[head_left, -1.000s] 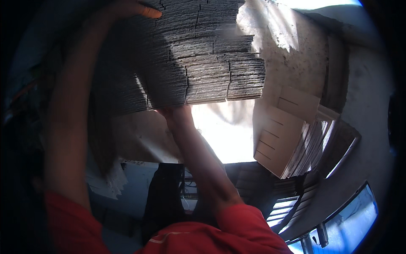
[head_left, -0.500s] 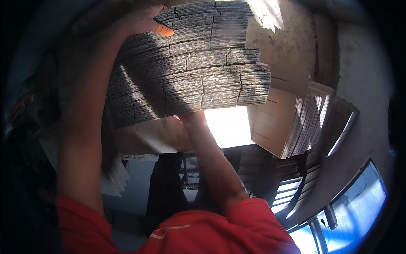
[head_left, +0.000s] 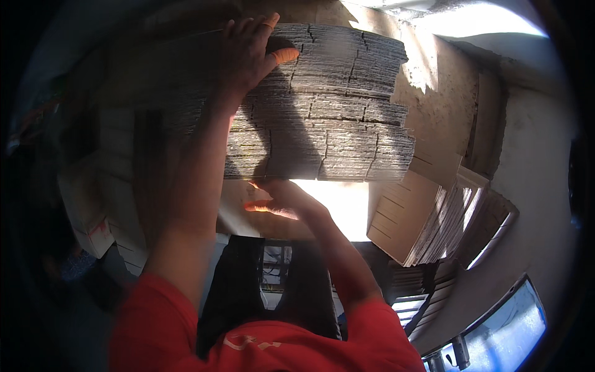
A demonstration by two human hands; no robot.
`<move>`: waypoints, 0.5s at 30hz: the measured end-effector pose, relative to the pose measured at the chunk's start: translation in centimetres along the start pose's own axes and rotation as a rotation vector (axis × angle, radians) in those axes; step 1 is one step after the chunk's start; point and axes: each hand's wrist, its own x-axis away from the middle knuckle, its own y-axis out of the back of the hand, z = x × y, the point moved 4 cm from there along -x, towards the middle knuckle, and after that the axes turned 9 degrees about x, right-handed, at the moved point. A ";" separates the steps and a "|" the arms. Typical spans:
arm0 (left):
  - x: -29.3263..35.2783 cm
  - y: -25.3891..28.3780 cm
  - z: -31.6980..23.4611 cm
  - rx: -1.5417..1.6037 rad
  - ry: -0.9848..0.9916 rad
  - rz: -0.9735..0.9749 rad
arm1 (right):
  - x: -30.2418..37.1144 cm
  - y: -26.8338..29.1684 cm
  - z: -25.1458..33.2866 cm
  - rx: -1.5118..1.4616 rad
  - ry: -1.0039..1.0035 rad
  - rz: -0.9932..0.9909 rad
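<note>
A wide stack of corrugated cardboard sheets (head_left: pixel 334 111) lies before me, its ragged grey edges turned up in several rows. My left hand (head_left: pixel 251 53) rests on the far left part of this stack, fingers spread and thumb against the sheet edges. Orange covers wrap its thumb and one finger. Close to the near edge of the stack is my right hand (head_left: pixel 285 199), thumb apart from the fingers. Its upper fingertips meet the underside of that edge and are partly hidden; nothing shows in its grasp.
Under the stack is a brown work surface (head_left: pixel 443 115), brightly sunlit in places. To the right leans a bundle of flat slotted cardboard sheets (head_left: pixel 406 214). More pale cardboard (head_left: pixel 118 180) stands at the left, in shadow. A wall (head_left: pixel 536 167) bounds the right side.
In the view, the stack sits farther right and lower. My left hand has shifted right along it. My right hand, earlier mostly hidden under the near edge, now shows its thumb and fingers.
</note>
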 end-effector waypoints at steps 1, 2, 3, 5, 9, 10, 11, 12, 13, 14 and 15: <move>-0.1 0.4 -0.8 -0.041 0.020 -0.021 | -0.3 0.5 0.0 0.156 -0.051 0.043; 1.0 1.0 -1.2 -0.063 0.055 -0.036 | -0.1 -1.3 -1.4 0.171 0.019 0.027; 1.0 1.3 -1.2 -0.039 0.111 -0.038 | -0.1 -2.0 -2.4 0.169 0.116 -0.052; 0.9 1.8 -1.1 0.018 0.228 -0.035 | 0.4 -1.6 -2.1 0.120 0.121 -0.057; 0.8 1.3 -0.3 -0.065 0.181 -0.057 | 2.3 0.9 1.0 0.118 0.062 0.310; 0.4 1.4 -0.3 -0.082 0.208 -0.039 | 2.4 1.8 2.0 0.062 0.062 0.325; 0.6 1.3 0.0 -0.074 0.228 -0.020 | 3.0 3.5 3.6 -0.212 -0.003 0.395; 0.7 1.1 0.3 -0.069 0.248 -0.001 | 3.3 4.3 4.2 -0.324 0.062 0.412; 0.8 1.0 0.6 -0.064 0.269 0.017 | 3.3 5.9 5.5 -0.207 0.230 0.384; 0.8 0.7 0.7 0.000 0.280 -0.006 | 3.3 8.2 6.7 -0.275 0.346 0.310; 0.6 0.9 0.7 0.016 0.285 0.009 | 3.2 10.4 7.5 -0.347 0.471 0.239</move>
